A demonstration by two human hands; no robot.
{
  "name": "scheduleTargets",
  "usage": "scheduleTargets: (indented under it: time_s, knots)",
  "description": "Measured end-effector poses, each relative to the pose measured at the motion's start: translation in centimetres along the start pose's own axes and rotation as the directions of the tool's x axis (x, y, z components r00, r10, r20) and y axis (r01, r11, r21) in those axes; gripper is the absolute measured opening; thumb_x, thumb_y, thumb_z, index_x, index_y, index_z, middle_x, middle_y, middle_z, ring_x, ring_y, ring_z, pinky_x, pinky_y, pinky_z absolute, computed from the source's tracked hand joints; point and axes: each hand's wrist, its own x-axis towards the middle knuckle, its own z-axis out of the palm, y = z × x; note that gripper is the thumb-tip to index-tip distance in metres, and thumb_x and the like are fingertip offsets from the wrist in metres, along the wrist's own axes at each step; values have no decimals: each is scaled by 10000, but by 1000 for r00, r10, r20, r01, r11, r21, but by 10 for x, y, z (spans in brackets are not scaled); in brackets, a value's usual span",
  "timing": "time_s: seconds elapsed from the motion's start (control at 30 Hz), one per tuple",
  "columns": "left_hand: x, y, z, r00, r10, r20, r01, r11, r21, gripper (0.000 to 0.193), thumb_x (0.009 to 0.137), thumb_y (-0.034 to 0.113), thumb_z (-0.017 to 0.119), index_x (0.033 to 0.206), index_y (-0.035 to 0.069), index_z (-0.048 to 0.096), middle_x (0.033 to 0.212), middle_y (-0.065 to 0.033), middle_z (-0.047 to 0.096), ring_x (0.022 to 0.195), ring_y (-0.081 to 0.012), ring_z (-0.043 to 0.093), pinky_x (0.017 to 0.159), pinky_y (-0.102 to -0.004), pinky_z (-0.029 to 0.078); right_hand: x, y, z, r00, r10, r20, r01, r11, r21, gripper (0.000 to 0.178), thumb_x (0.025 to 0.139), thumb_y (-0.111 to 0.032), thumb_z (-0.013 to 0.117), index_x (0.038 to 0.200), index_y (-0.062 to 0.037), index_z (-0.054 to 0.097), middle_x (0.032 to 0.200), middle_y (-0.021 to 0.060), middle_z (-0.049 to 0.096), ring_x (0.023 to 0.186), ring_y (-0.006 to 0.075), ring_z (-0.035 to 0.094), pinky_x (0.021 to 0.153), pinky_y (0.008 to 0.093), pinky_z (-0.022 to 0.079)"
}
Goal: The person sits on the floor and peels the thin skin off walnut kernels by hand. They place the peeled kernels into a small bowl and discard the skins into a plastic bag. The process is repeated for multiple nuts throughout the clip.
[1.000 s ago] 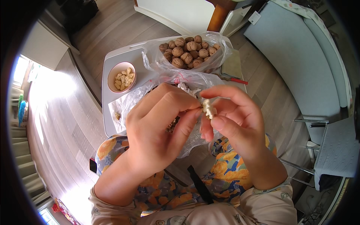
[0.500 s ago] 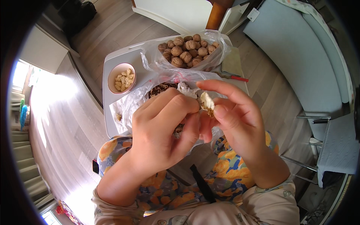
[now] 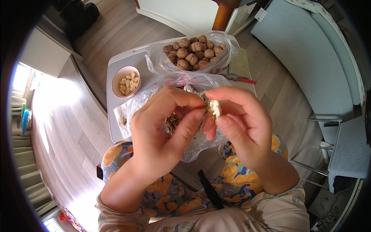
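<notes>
A pale, partly peeled walnut kernel (image 3: 215,108) sits between the fingers and thumb of my right hand (image 3: 247,123), with brown skin along its lower end. My left hand (image 3: 158,127) is right beside it, thumb and forefinger pinched close together. Whatever the left fingertips hold is too small to make out. Below the hands, brown walnut skins and shell bits (image 3: 173,122) lie on a clear plastic bag (image 3: 193,149), partly hidden by my left hand. A pinkish bowl (image 3: 114,88) with pale peeled kernels (image 3: 128,82) stands at the left of the small table (image 3: 116,62).
Whole walnuts (image 3: 192,58) fill an open plastic bag (image 3: 154,63) at the back of the table. A red-handled tool (image 3: 247,81) lies at the right edge next to a greenish cloth or pad (image 3: 239,63). A white paper (image 3: 120,112) is at the left.
My left hand has opened out from a tighter curl, its thumb and forefinger now forming a ring that shows the skins beneath. The kernel has turned a little in my right fingers.
</notes>
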Motion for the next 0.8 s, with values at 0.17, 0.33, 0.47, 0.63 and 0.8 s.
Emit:
scheduleTargets:
  time_s: [0.17, 0.33, 0.47, 0.63, 0.8]
  knots:
    - [0, 1, 0, 999, -32, 26, 35, 992, -124, 51, 769, -38, 554, 817, -33, 537, 737, -69, 558, 641, -113, 564, 590, -220, 460, -2, 3, 0, 996, -91, 10, 92, 984, -153, 292, 825, 0, 473, 1108, 41, 418, 913, 121, 528, 713, 123, 531, 618, 240, 451]
    - [-2, 0, 2, 997, -70, 12, 71, 971, -228, 53, 777, -34, 553, 824, -26, 530, 739, -65, 558, 657, -107, 568, 597, -227, 466, -2, 5, 5, 988, -147, -56, 132, 970, -204, 327, 760, 71, 532, 1076, -1, 489, 877, 94, 555, 728, 127, 544, 635, 234, 466]
    - [-2, 0, 3, 996, -90, 18, 92, 954, -286, 53, 789, -37, 541, 836, -24, 519, 736, -63, 554, 664, -107, 566, 609, -223, 462, -2, 4, 6, 987, -150, -56, 134, 964, -231, 331, 752, 77, 539, 1071, 0, 490, 867, 92, 556, 719, 122, 537, 632, 234, 463]
    - [-2, 1, 2, 992, -109, 60, 123, 929, -348, 41, 803, -52, 510, 832, -22, 504, 740, -62, 550, 655, -104, 559, 607, -212, 452, -3, 6, 6, 990, -132, -56, 119, 973, -197, 329, 754, 84, 530, 1070, 4, 486, 851, 91, 550, 716, 121, 534, 639, 235, 461]
    - [-2, -1, 2, 995, -74, 64, 92, 937, -336, 46, 806, -62, 496, 823, -20, 500, 739, -60, 543, 643, -95, 548, 590, -201, 442, -4, 5, 6, 993, -106, -54, 96, 982, -164, 329, 754, 83, 531, 1070, 6, 484, 837, 88, 544, 716, 121, 533, 653, 237, 462]
